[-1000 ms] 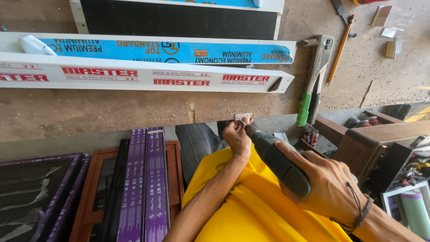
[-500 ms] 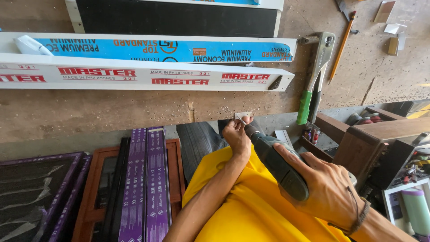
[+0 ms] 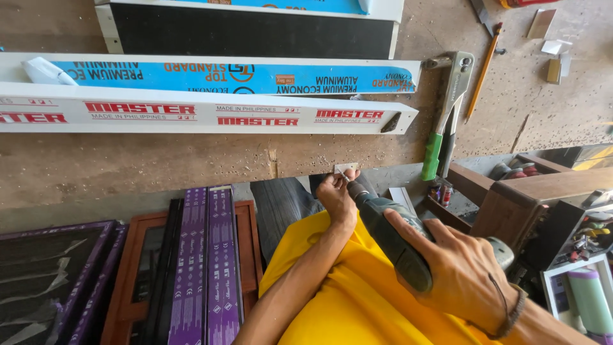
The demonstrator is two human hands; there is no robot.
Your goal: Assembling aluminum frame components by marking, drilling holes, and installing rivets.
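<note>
Head view, looking down past a yellow shirt (image 3: 357, 300) to the edge of a worn wooden workbench (image 3: 159, 160).

Left hand (image 3: 336, 195) curled at the bench edge, fingertips pinching a small pale metal piece (image 3: 345, 168) against the lip of the board. Right hand (image 3: 456, 268) wrapped tight around the dark green body of a power drill (image 3: 389, 233), fingers closed along its grip, cord bracelet at the wrist. Drill angled up and to the left, its thin bit meeting the small piece just beside the left thumb; exact point of contact too small to make out.

On the bench above, lying lengthwise: a white aluminium profile with red lettering (image 3: 204, 116), nearest the hands; just behind it and touching, a second profile under blue protective film (image 3: 236, 75); farther back, a dark panel in a white frame (image 3: 249, 30). To the right of the profiles, a hand riveter with green grips (image 3: 446, 112), handles pointing toward the bench edge, and an orange pencil (image 3: 483, 69) just beside it. Small scraps (image 3: 550, 48) near the top right corner.

Below the bench, at left: purple-wrapped lengths (image 3: 207, 262) stacked over a brown wooden frame (image 3: 128, 281). At right: a wooden tray (image 3: 504, 191) and a cluttered box of small parts (image 3: 584, 243).
</note>
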